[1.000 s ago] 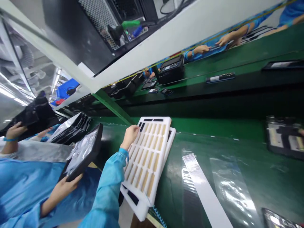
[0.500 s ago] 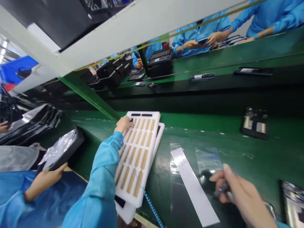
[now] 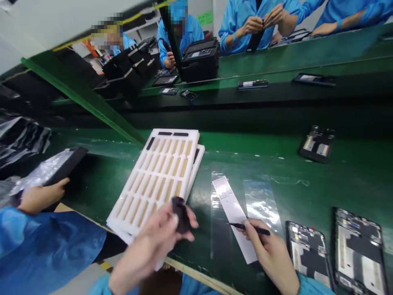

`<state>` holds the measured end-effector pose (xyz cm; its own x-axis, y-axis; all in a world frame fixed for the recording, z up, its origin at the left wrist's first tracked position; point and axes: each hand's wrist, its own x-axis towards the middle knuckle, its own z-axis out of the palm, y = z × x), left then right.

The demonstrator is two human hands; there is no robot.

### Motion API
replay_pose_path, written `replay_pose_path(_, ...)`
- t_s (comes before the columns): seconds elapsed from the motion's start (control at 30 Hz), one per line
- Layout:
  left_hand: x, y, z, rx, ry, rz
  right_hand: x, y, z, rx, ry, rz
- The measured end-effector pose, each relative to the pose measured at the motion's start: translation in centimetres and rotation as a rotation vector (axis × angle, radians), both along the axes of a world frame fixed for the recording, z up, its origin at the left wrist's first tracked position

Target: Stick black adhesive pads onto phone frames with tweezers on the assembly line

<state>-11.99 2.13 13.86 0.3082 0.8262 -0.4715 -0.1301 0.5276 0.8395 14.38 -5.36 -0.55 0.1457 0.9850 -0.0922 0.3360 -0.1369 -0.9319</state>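
While left fingers (image 3: 159, 223) pinch a black part (image 3: 181, 215), right fingers (image 3: 260, 241) grip a slim tool (image 3: 239, 225)

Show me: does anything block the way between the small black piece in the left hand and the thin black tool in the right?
Nothing visible does. Between the black piece and black tool, only the white strip lies flat below.

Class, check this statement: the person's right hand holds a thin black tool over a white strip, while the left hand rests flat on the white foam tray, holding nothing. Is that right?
Not quite. The head view shows the left hand holding a small black piece, raised over the near edge of the white foam tray. The rest stands: the right hand holds the thin black tool over the white strip.
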Motion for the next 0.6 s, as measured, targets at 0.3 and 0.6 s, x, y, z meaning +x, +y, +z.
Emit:
replay_pose_path(0.3, 4.6, -7.3, -11.2, 0.633, 1.088, -0.684, -0.3, 0.5, 0.6, 0.096, -0.105, 0.029)
replay_pose_path(0.6, 5.6, -5.2, -9.6, 0.407, 0.666, -0.399, -0.1, 0.6, 3.2, 0.003, 0.270, -0.327)
